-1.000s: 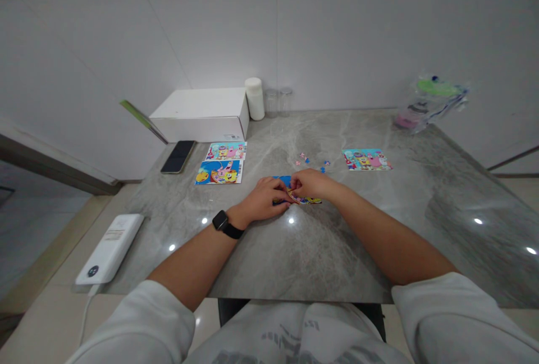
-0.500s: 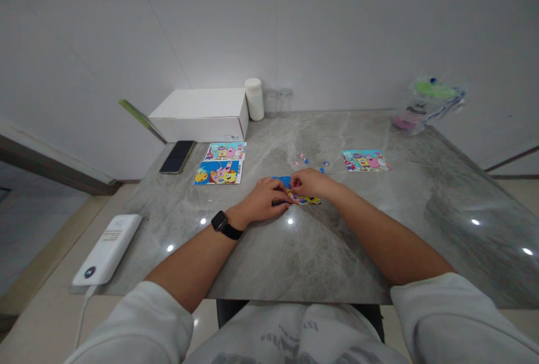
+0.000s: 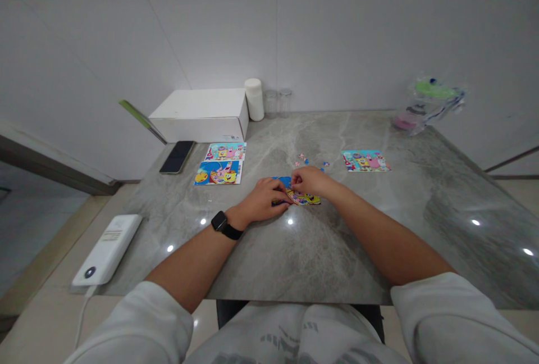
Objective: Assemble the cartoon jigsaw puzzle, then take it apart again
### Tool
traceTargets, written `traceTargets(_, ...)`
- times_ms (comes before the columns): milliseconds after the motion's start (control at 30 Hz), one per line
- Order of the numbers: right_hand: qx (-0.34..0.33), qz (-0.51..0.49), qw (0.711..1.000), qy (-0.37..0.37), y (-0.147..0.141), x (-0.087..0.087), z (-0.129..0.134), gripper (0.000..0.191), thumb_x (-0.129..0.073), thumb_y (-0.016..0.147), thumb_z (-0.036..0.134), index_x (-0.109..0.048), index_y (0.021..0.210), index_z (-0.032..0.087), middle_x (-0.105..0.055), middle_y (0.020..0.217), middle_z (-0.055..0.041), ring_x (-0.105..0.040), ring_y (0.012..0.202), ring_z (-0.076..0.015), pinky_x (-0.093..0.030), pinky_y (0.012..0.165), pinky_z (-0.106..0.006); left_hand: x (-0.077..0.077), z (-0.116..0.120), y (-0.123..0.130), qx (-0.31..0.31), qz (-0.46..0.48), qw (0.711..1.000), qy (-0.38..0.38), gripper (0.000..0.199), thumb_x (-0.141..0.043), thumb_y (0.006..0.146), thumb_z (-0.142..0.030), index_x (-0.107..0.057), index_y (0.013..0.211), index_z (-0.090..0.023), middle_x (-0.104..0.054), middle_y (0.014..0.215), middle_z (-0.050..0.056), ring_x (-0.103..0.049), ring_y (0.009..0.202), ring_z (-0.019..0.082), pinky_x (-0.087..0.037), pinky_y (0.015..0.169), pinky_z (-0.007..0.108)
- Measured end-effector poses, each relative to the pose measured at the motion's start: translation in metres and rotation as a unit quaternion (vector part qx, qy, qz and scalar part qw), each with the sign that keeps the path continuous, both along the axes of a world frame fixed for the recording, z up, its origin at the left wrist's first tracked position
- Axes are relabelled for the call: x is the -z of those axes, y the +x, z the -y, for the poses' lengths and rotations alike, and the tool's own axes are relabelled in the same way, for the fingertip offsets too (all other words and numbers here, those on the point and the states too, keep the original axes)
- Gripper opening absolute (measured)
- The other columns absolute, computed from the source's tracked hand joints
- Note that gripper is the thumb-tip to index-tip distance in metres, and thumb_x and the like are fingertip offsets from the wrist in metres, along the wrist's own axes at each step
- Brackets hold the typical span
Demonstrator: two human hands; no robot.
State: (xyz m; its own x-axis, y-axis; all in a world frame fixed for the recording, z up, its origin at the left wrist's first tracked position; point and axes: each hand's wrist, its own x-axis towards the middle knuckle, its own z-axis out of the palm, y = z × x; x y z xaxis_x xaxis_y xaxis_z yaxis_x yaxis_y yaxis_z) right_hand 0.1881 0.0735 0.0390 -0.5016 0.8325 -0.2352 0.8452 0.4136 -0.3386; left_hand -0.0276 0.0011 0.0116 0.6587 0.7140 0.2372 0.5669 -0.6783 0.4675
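A partly assembled cartoon puzzle (image 3: pixel 309 199) lies on the grey marbled table (image 3: pixel 337 251) in front of me. My left hand (image 3: pixel 268 199) rests on its left side, with thumb and fingers apart on the surface. Over the puzzle's upper part, my right hand (image 3: pixel 310 181) has its fingers pinched together; whatever they hold is too small to name. Beyond the hands lie several loose pink and blue puzzle pieces (image 3: pixel 301 157). Both hands cover parts of the puzzle.
Two cartoon cards (image 3: pixel 225 151) and a phone (image 3: pixel 177 157) lie left, another card (image 3: pixel 366 160) right. At the back stand a white box (image 3: pixel 202 114), a white bottle (image 3: pixel 254 100) and two glasses (image 3: pixel 285 103). A plastic bag (image 3: pixel 429 105) sits back right, a white device (image 3: pixel 107 249) front left.
My right hand has shifted very slightly, uncovering a little more of the puzzle's right part. My left hand has stayed in place.
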Motion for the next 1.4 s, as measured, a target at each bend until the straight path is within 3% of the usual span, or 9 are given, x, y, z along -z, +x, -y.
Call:
traceTargets(333,-0.023,-0.008,1.0,-0.003,0.0,0.007,0.0,0.01,-0.073,0.086,0.025,-0.079,0.094,0.02,-0.08,0.092,-0.0039,-0.07,0.081,-0.0169,-0.043,0.067,-0.025,-0.002,-0.001,0.0,0.003,-0.003,1.0,0.002,0.022,-0.068,0.097,-0.038,-0.083,0.113,-0.035,-0.071,0.116,0.006,-0.061,0.113,0.026,-0.042,0.104,0.045)
traceTargets(433,-0.014,-0.039,0.999,0.011,0.005,-0.002,-0.002,0.009,-0.074,0.086,0.026,-0.078,0.092,0.021,-0.08,0.091,-0.0037,-0.069,0.081,-0.0166,-0.044,0.069,-0.025,-0.002,-0.001,0.0,0.0,-0.002,1.0,0.003,0.022,-0.068,0.097,-0.038,-0.083,0.113,-0.035,-0.071,0.116,0.006,-0.062,0.112,0.026,-0.042,0.104,0.046)
traceTargets(667,0.137,-0.182,0.964,0.138,0.064,-0.047,-0.027,0.02,-0.067,0.09,0.036,-0.075,0.096,0.018,-0.077,0.09,-0.0053,-0.065,0.078,-0.0177,-0.046,0.073,-0.028,-0.005,0.001,0.001,-0.008,0.007,1.0,0.001,0.022,-0.067,0.097,-0.036,-0.08,0.113,-0.031,-0.072,0.116,0.007,-0.063,0.111,0.026,-0.044,0.102,0.044)
traceTargets(800,0.154,-0.147,0.96,0.182,0.094,-0.031,-0.022,0.017,-0.063,0.092,0.032,-0.074,0.097,0.02,-0.076,0.091,-0.0064,-0.065,0.081,-0.0197,-0.047,0.077,-0.03,-0.004,-0.002,0.002,-0.017,0.021,1.0,0.007,0.019,-0.063,0.098,-0.03,-0.079,0.109,-0.028,-0.072,0.112,0.006,-0.064,0.109,0.024,-0.044,0.101,0.043)
traceTargets(933,0.112,-0.112,0.967,0.202,0.11,0.003,0.0,0.024,-0.054,0.099,0.028,-0.073,0.108,0.018,-0.076,0.106,-0.0114,-0.067,0.094,-0.0224,-0.049,0.091,-0.034,-0.002,-0.009,-0.005,-0.073,0.042,0.996,0.028,0.019,-0.064,0.097,-0.031,-0.074,0.112,-0.025,-0.071,0.114,0.008,-0.063,0.108,0.025,-0.047,0.1,0.044)
traceTargets(1000,0.036,-0.1,0.979,0.177,0.112,0.011,0.009,0.024,-0.056,0.1,0.029,-0.074,0.112,0.021,-0.075,0.116,-0.0126,-0.067,0.11,-0.0248,-0.048,0.102,-0.037,-0.002,-0.012,-0.011,-0.102,0.048,0.993,0.029,0.028,-0.069,0.093,-0.036,-0.07,0.118,-0.023,-0.07,0.118,0.009,-0.063,0.112,0.027,-0.047,0.103,0.046)
traceTargets(1100,-0.084,-0.105,0.981,0.142,0.11,0.011,0.017,0.025,-0.065,0.097,0.036,-0.075,0.116,0.023,-0.073,0.127,-0.0121,-0.062,0.126,-0.0271,-0.042,0.113,-0.041,-0.001,-0.014,-0.019,-0.113,0.038,0.993,0.013,0.044,-0.074,0.089,-0.046,-0.065,0.125,-0.022,-0.068,0.125,0.01,-0.062,0.117,0.03,-0.048,0.105,0.048)
traceTargets(1167,-0.128,-0.11,0.976,0.137,0.107,0.009,0.02,0.03,-0.071,0.094,0.042,-0.076,0.118,0.024,-0.071,0.132,-0.0122,-0.061,0.128,-0.0282,-0.04,0.116,-0.044,0.001,-0.015,-0.021,-0.105,0.022,0.994,0.009,0.051,-0.077,0.086,-0.052,-0.063,0.126,-0.023,-0.068,0.127,0.011,-0.061,0.12,0.031,-0.047,0.107,0.049)
traceTargets(1400,-0.154,-0.121,0.969,0.153,0.102,0.02,0.021,0.032,-0.078,0.09,0.043,-0.078,0.117,0.024,-0.07,0.135,-0.0124,-0.062,0.126,-0.0293,-0.043,0.112,-0.047,0.007,-0.017,-0.023,-0.094,-0.003,0.995,0.017,0.051,-0.08,0.084,-0.052,-0.064,0.124,-0.024,-0.067,0.13,0.009,-0.06,0.124,0.03,-0.043,0.114,0.05)
